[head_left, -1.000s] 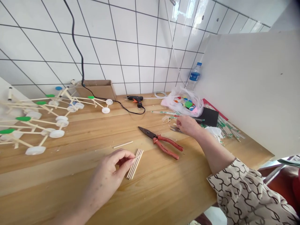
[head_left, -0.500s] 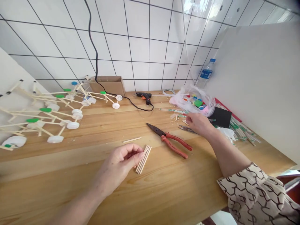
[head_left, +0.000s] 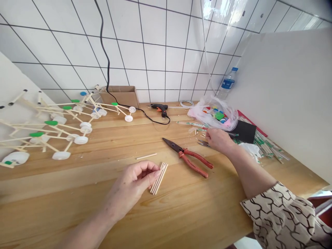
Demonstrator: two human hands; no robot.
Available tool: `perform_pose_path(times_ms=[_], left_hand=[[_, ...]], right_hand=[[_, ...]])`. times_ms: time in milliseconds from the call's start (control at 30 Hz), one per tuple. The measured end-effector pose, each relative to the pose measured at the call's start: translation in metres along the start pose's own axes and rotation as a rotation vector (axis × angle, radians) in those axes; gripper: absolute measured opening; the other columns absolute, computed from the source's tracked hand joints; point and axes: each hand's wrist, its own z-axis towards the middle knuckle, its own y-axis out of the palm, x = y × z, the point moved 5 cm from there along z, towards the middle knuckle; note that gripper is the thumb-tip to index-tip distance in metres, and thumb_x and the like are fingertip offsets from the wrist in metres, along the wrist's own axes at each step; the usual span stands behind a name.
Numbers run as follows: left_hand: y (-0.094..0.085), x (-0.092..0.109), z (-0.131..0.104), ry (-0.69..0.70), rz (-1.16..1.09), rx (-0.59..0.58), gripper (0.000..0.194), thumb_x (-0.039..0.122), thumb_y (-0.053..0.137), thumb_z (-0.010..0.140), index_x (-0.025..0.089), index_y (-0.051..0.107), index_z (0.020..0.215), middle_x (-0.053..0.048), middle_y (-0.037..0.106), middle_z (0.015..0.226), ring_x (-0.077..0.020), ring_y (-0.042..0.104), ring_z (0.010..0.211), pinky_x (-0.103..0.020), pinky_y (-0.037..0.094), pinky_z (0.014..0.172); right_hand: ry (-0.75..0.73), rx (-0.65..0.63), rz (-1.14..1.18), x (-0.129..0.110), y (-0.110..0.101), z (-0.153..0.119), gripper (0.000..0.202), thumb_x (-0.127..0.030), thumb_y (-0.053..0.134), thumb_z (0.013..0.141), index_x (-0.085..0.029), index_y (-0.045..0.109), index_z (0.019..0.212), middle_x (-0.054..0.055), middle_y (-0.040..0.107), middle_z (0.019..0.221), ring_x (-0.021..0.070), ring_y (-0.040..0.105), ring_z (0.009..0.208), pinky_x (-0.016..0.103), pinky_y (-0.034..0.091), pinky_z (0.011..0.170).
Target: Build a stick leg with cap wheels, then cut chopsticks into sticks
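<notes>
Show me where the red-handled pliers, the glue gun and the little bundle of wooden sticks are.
Red-handled pliers (head_left: 188, 157): head view, at the pivot where the dark jaws meet the red handles.
Glue gun (head_left: 160, 108): head view, on its black body.
Bundle of wooden sticks (head_left: 159, 178): head view, mid-length of the sticks, beside the left hand's fingertips.

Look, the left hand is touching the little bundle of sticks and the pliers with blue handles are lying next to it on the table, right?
Almost. The pliers have red handles, not blue; the head view shows this plainly. The rest holds: the left hand touches the bundle of sticks with its fingertips, and the pliers lie on the wooden table just to the right of it.
</notes>
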Motion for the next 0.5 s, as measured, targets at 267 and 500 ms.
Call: perform_pose_path(times_ms=[267,500], left_hand=[[0.007,0.009,-0.004,-0.007,-0.297,-0.027,0.016,0.030,0.060,0.076,0.016,0.057,0.069,0.003,0.052,0.057,-0.0093,0.045,0.053,-0.025,0.039,0.056],[0.012,0.009,-0.005,-0.030,-0.374,-0.068,0.016,0.030,0.060,0.076,0.015,0.059,0.074,0.000,0.055,0.064,-0.0109,0.046,0.059,-0.026,0.037,0.057]], right_hand=[[-0.288,-0.341,1.066,-0.074,0.005,-0.057,0.023,-0.035,0.049,0.082,-0.015,0.058,0.077,0.000,0.057,0.064,0.0095,0.049,0.053,0.021,0.038,0.052],[-0.216,-0.700,1.431,-0.123,0.021,-0.096,0.021,-0.034,0.062,0.074,-0.014,0.054,0.071,-0.003,0.054,0.063,0.0061,0.048,0.051,0.020,0.038,0.054]])
